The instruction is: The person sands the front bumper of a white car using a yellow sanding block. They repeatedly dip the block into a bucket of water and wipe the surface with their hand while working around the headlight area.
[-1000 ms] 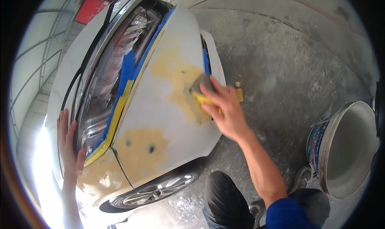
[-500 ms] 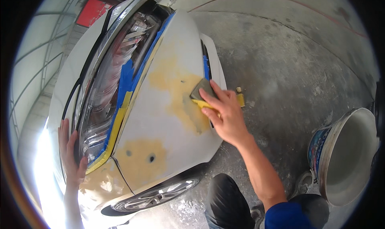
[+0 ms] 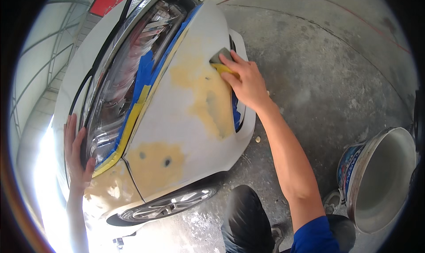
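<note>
While our right hand (image 3: 248,82) presses fingers together on the yellow sanding block (image 3: 221,63) at the filler patch (image 3: 206,93) top, our left hand (image 3: 75,153) braces, fingers spread, by the headlight (image 3: 126,82); we judge flat, even strokes best.

A car body workshop: filler-patched white car (image 3: 186,120), masked headlight (image 3: 128,89), concrete floor (image 3: 318,62).

a yellow sanding sponge with a grey face (image 3: 220,61) lies pressed against the white bumper's (image 3: 186,120) tan filler patch.
</note>
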Tool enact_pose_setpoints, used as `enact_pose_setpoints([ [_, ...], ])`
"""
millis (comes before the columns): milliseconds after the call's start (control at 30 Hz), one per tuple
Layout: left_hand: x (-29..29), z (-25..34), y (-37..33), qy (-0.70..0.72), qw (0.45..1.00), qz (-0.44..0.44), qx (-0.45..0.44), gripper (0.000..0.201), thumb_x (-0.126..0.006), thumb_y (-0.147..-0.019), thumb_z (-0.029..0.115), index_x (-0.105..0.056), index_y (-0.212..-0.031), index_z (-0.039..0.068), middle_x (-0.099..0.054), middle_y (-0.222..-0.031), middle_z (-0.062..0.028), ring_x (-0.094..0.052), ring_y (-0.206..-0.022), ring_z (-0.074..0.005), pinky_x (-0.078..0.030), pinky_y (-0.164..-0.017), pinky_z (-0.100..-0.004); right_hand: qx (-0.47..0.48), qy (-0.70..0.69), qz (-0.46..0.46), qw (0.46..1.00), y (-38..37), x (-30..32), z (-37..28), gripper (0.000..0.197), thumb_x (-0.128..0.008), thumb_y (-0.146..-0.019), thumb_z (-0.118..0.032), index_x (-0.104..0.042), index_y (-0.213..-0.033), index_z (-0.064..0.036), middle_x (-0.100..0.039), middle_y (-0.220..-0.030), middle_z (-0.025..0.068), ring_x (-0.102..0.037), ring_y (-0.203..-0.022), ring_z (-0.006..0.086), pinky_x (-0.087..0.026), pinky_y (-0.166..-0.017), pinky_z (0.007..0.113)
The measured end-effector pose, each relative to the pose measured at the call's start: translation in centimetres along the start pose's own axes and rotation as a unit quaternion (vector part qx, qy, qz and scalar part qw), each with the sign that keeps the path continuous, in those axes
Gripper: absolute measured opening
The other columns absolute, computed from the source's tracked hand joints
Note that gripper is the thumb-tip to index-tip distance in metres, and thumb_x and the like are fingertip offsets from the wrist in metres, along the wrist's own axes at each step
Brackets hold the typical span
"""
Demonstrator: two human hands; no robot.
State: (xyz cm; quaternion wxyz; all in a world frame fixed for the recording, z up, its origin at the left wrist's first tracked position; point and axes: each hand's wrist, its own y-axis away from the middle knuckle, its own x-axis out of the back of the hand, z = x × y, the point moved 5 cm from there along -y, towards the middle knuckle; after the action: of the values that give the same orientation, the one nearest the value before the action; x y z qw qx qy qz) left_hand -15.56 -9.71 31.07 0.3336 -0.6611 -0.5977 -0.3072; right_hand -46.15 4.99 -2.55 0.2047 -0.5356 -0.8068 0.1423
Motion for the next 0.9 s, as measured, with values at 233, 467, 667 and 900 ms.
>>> enact_pose_setpoints([
  [233,0.2,0.0,1.2,-0.001,0.999,-0.018,0.027,0.067,-0.047,-0.101,0.056,-0.05,-0.151,0.01,-0.034,-0.165,-0.0246,-0.025,-0.156,-0.0436,-0.011,-0.127,-0.0609,0.019,-0.033,-0.016,0.999,5.6,-0.8,-3.0,0.044,-0.067,-0.098,-0.031,-0.067,-0.14,-0.0166,-0.057,-0.15,0.0203,-0.056,-0.106,0.0347,-0.045,-0.105,0.041],
  [467,0.5,0.4,-0.2,0.009,1.0,-0.004,0.028,0.067,-0.05,-0.099,0.053,-0.054,-0.147,0.006,-0.036,-0.164,-0.0246,-0.028,-0.155,-0.0431,-0.015,-0.127,-0.0599,-0.084,-0.011,-0.005,0.996,-2.9,-1.4,0.1,0.045,-0.067,-0.096,-0.033,-0.066,-0.14,-0.0213,-0.056,-0.148,0.0222,-0.057,-0.112,0.0437,-0.05,-0.099,0.052],
  [667,-0.1,0.2,0.8,0.017,0.999,-0.005,0.038,0.07,-0.048,-0.1,0.058,-0.054,-0.147,0.007,-0.038,-0.163,-0.0245,-0.03,-0.155,-0.0429,-0.016,-0.127,-0.0595,0.036,-0.017,-0.01,0.999,4.6,-0.7,-7.8,0.046,-0.071,-0.094,-0.034,-0.07,-0.137,-0.0206,-0.056,-0.149,0.0204,-0.059,-0.102,0.0402,-0.052,-0.096,0.047],
  [900,0.4,0.8,-0.6,0.009,1.0,0.013,0.026,0.066,-0.047,-0.101,0.057,-0.054,-0.146,0.009,-0.038,-0.163,-0.0233,-0.03,-0.154,-0.0447,-0.019,-0.125,-0.0613,-0.079,0.025,-0.016,0.996,-0.9,0.3,-2.9,0.048,-0.068,-0.095,-0.032,-0.065,-0.141,-0.0212,-0.057,-0.148,0.019,-0.059,-0.12,0.0407,-0.052,-0.098,0.05],
])
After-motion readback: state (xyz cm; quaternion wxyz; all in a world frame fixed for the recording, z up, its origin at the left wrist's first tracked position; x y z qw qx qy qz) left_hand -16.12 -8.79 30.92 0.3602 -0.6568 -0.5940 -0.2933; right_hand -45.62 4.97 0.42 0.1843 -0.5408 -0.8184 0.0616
